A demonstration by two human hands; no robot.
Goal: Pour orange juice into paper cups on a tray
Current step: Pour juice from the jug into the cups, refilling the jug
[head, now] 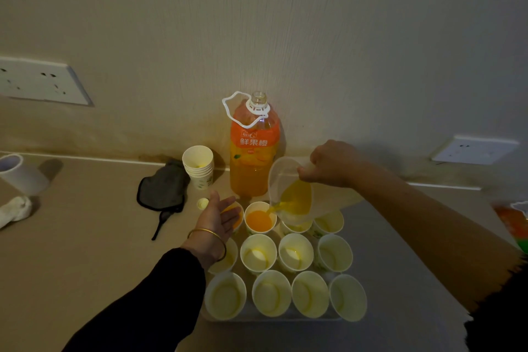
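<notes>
My right hand (333,164) grips the handle of a clear plastic jug (288,194), tilted to the left. Orange juice runs from its spout into a paper cup (259,218) in the back row of the tray (274,318). My left hand (218,216) is held open, fingers straight, over the back-left cup (235,213), which holds juice. Several other paper cups (258,254) stand in rows on the tray with only traces of yellow inside. An uncapped orange juice bottle (254,148) stands behind the tray against the wall.
A stack of spare paper cups (199,167) stands left of the bottle, with the bottle cap (203,203) on the counter near it. A dark cloth (163,188) lies further left. A white cup (20,174) and crumpled tissue (15,208) sit at the far left. Wall sockets (43,81) flank the area.
</notes>
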